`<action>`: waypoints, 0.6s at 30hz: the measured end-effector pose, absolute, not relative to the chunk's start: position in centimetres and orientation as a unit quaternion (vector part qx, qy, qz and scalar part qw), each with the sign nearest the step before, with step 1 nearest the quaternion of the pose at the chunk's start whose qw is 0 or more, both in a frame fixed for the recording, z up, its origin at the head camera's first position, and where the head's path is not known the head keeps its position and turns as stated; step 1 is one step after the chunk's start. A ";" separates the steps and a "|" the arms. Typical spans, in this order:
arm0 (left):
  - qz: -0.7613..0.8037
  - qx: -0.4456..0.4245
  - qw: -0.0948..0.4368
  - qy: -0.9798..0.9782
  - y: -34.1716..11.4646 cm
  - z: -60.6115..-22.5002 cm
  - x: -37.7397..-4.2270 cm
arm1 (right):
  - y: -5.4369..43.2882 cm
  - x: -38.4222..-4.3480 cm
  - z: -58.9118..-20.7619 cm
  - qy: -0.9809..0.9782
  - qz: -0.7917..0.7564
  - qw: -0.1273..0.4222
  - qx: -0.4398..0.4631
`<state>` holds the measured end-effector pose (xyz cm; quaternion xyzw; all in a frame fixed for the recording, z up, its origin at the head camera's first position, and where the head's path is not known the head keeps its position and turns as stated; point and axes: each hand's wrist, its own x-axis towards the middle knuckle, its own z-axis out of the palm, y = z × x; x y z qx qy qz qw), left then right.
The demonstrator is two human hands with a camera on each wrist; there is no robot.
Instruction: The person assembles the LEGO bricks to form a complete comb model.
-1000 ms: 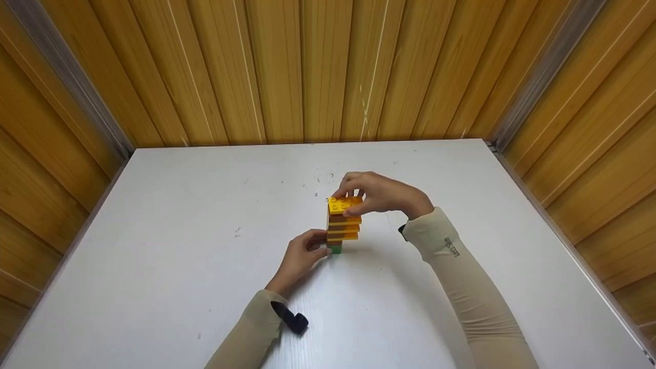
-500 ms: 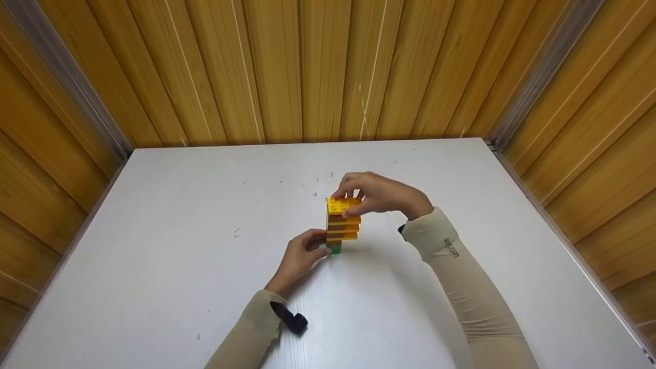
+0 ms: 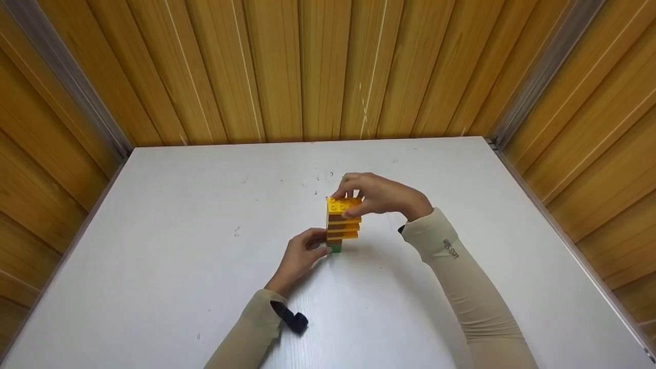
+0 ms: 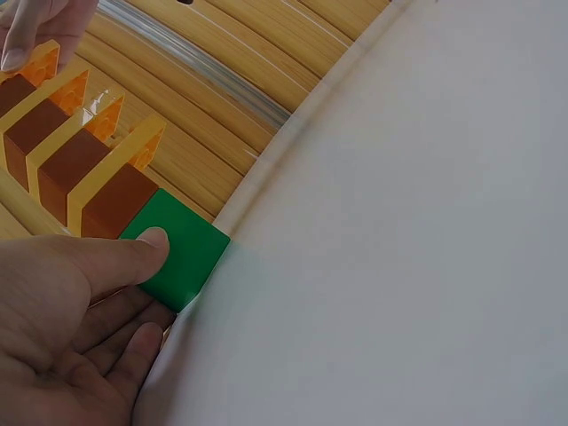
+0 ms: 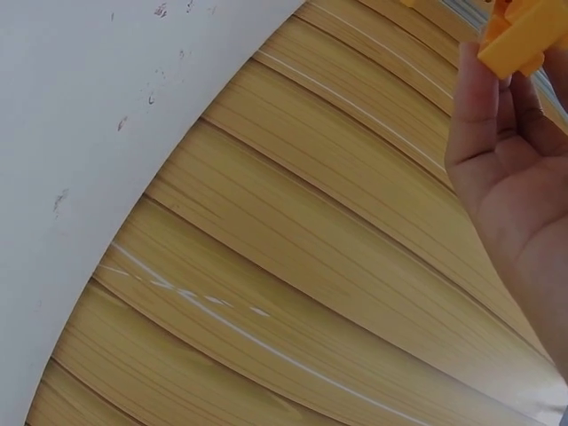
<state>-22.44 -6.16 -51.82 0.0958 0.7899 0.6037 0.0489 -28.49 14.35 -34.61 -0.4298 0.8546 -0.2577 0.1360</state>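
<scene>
A tower of toy building bricks (image 3: 334, 234) stands upright on the white table. Its base is a green brick (image 4: 193, 253); above it brown bricks (image 4: 122, 201) alternate with yellow plates (image 4: 99, 185) that jut out to the right. My left hand (image 3: 297, 257) pinches the green brick low down, thumb on its near face, fingers partly hidden behind the tower. At the top, my right hand (image 3: 382, 195) grips the studded uppermost yellow plate (image 3: 336, 206) by its right end, thumb in front and fingers behind. An orange-yellow edge of a plate (image 5: 525, 40) shows at the right fingertips in the right wrist view.
The white table (image 3: 169, 246) bears small dark marks behind the tower. Wood-patterned panels (image 3: 328, 72) rise at its back and on both sides. A black wrist strap (image 3: 290, 318) sits on the left sleeve.
</scene>
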 end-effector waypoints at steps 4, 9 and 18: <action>0.599 0.093 0.052 0.794 -6.2 -51.9 -22.4 | 14.3 -28.5 -34.6 0.857 -0.253 0.138 -0.426; 0.597 0.088 0.055 0.795 -6.1 -51.8 -22.5 | 14.2 -28.5 -34.5 0.863 -0.247 0.143 -0.417; 0.598 0.092 0.051 0.795 -6.2 -51.9 -22.6 | 13.9 -28.6 -34.6 0.867 -0.253 0.154 -0.402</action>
